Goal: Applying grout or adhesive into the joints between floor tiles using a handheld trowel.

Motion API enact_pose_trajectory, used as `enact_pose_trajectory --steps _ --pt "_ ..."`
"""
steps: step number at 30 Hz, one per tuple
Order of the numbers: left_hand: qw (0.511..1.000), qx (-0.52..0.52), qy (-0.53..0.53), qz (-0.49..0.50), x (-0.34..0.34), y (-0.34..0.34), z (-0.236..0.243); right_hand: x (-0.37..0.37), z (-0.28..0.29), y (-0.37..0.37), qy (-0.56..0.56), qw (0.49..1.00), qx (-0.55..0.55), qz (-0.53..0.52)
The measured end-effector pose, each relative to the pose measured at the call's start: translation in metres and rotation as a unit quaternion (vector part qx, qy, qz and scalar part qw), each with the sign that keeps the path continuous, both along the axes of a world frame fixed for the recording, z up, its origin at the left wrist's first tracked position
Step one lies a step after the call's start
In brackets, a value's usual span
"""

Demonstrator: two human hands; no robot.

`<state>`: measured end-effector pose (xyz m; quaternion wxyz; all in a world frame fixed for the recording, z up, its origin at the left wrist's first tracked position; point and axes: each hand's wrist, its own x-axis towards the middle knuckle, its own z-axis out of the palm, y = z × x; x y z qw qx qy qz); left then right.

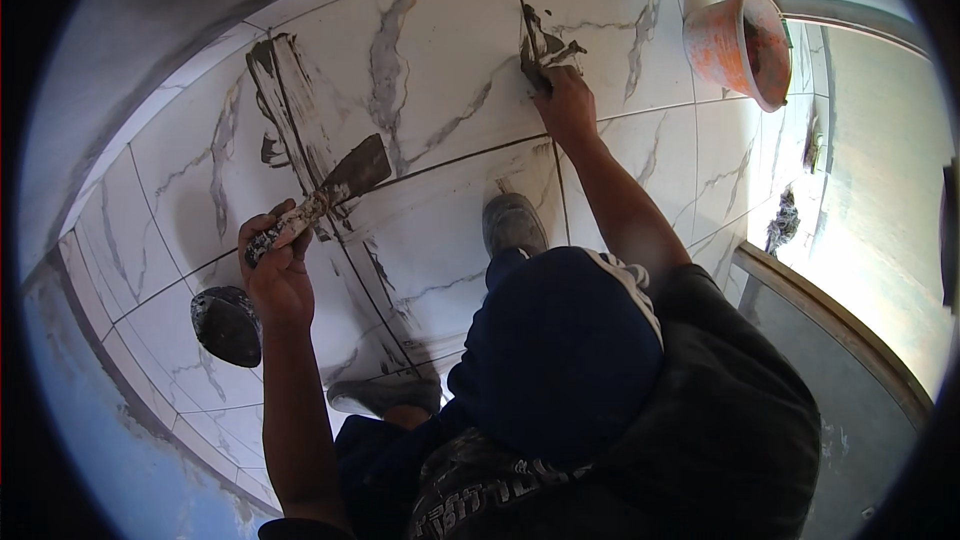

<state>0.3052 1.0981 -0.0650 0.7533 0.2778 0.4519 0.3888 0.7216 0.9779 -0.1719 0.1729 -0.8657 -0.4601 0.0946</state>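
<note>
My left hand [275,260] is wrapped round the crusted handle of a putty knife [357,172]. Its wide, dark-smeared blade lies over a tile joint and points up to the right. Farther off to the right, my right hand [569,108] is closed and presses down at another joint. Dark grout [552,48] lies smeared just beyond its fingers; what those fingers hold is hidden. White grey-veined tiles [450,30] lie under both hands. A long streak of dark grout [285,95] runs along the joint beyond the putty knife.
A dark bowl [226,328] with pale residue stands beside my left wrist. At the far right, an orange-stained bucket [735,48] leans with its mouth to the right. A dirty clump [783,220] lies by the bright doorway. My grey shoes [513,224] are on the tiles.
</note>
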Motion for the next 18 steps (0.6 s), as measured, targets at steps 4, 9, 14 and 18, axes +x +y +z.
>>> enact_pose_trajectory --steps 4,9,14,18 --pt "1.0 0.003 0.022 0.001 -0.001 0.001 0.01 0.043 0.015 0.008 -0.044 0.994 0.025 -0.095" --pt "1.0 0.004 0.006 0.0 -0.005 0.002 0.008 0.033 0.004 0.01 -0.016 1.0 -0.023 0.009" --pt "1.0 0.009 0.006 0.003 0.007 0.003 0.007 0.09 0.004 0.059 -0.052 0.998 0.004 0.027" --pt "1.0 -0.007 0.009 0.012 0.002 0.0 0.006 0.104 0.009 0.115 -0.066 0.993 0.017 0.099"
